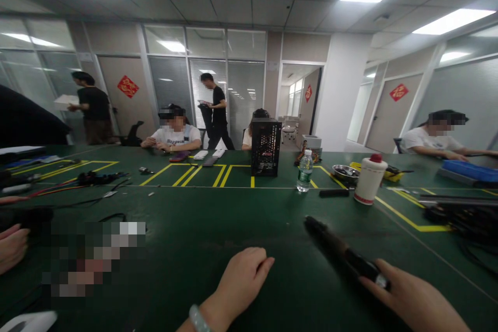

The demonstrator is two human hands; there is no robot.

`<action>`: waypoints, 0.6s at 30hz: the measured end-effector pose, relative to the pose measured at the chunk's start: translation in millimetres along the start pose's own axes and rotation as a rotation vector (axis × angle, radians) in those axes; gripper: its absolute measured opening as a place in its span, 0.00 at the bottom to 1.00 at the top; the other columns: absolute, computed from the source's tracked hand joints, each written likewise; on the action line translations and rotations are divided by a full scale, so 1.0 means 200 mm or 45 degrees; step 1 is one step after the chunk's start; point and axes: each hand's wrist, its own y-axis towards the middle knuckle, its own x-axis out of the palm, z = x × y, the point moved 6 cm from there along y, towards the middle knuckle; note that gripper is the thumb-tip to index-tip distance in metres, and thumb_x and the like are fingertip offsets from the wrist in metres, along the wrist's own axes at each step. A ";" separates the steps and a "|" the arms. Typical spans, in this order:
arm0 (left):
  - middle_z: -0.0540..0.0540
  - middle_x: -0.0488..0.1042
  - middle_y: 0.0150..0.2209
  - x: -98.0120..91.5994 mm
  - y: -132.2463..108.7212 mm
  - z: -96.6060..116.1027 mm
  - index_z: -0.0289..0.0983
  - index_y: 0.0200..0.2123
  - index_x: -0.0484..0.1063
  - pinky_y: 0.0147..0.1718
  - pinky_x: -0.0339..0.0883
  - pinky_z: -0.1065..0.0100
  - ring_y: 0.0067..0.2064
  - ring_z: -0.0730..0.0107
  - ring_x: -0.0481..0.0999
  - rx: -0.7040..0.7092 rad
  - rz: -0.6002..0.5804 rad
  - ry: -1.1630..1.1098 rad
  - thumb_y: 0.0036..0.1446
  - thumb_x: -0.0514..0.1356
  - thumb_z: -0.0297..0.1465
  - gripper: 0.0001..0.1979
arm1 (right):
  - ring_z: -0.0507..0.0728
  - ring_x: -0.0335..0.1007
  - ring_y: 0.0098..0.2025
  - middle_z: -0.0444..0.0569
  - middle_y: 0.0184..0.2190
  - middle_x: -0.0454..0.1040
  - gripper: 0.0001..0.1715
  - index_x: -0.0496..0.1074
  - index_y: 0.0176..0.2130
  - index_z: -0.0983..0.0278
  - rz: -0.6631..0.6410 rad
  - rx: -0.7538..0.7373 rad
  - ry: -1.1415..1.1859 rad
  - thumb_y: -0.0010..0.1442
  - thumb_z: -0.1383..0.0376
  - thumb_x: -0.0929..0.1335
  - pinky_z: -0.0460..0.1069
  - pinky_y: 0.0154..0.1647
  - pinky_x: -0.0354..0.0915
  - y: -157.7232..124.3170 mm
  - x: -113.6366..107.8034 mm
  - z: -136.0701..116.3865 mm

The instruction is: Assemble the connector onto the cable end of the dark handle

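Your right hand [412,301] sits at the lower right, its grip closed around the rear end of a long black tool [342,254]. The tool slants up and to the left, low over the green tabletop [202,228], its tip blurred, so you cannot tell whether it touches the surface. Your left hand [241,282], with a pale bracelet [197,317] on the wrist, rests on the tabletop just left of the tool, curled into a loose fist and holding nothing.

Because you hold the tool by its far end, the tip will likely wander. Slide your grip closer to the middle, and use your free left hand to steady the front.

Well beyond your hands stand a water bottle [305,171], a white bottle [369,180] with a red cap, a metal bowl [345,171] and a black computer case [266,147]. Another person's hand [11,246] rests at the left edge.
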 end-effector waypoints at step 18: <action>0.45 0.66 0.61 -0.07 -0.04 0.04 0.43 0.65 0.57 0.58 0.59 0.54 0.59 0.56 0.66 0.121 0.119 0.146 0.60 0.62 0.34 0.31 | 0.62 0.71 0.46 0.48 0.46 0.73 0.31 0.72 0.54 0.57 -0.445 -0.866 0.146 0.52 0.56 0.76 0.50 0.47 0.64 0.10 0.22 -1.18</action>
